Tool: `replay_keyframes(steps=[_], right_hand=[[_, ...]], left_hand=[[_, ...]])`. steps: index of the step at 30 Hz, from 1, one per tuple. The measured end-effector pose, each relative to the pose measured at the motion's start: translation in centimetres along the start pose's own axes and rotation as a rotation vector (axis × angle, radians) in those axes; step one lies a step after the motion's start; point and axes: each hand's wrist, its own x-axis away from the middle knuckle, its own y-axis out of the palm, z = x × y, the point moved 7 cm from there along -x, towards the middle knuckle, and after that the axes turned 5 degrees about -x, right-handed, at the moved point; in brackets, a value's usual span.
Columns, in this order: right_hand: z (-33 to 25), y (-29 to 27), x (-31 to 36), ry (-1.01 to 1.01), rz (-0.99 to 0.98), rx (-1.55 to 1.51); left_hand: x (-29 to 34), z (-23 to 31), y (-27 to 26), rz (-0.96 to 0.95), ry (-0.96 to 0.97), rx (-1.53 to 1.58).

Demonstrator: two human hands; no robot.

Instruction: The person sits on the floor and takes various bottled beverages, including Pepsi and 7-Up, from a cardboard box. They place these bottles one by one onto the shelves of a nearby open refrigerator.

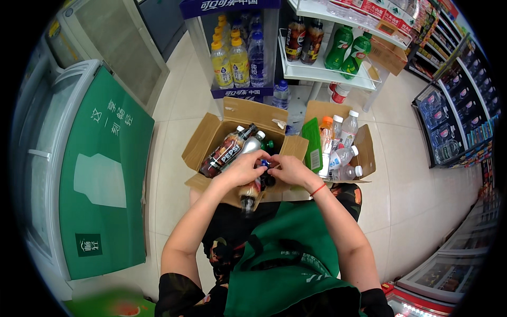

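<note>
My left hand and my right hand meet over the open cardboard box between my knees. Their fingers close round a blue bottle cap; the bottle below it is mostly hidden. Inside the box, a dark cola bottle lies slanted along the left side. Beside it are a silver-capped bottle and a green-capped bottle. Another bottle with a dark cap pokes out at the near edge, below my left hand.
On the right stands a second box with several clear bottles and an orange-capped bottle. A green panel leans between the boxes. Ahead are a bottle display and a white shelf; a green freezer stands left.
</note>
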Motion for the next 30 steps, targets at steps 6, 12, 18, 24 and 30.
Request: replay_keyframes(steps=[6,12,18,24,30], right_hand=[[3.7,-1.9,-1.0,0.047,0.089,-0.213],[4.9,-9.1,-4.7,0.001,0.309,-0.466],[5.7,-19.0,-8.9,-0.082,0.563,-0.452],[6.3,-27.5,-12.8,-0.237,0.979,-0.330],[8.4,-30.4,-16.9,-0.166,1.118,-0.227]], left_hand=[[-3.0,1.3,0.5,0.034,0.027,0.083],[-9.2,3.9,-2.9,0.200,0.138,0.067],[-18.8,6.0,-6.4,0.357,0.234,0.273],[-25.2,9.1,-9.5,0.464,0.167,0.557],[-29.3,9.0,-10.4,0.476,0.166,0.715]])
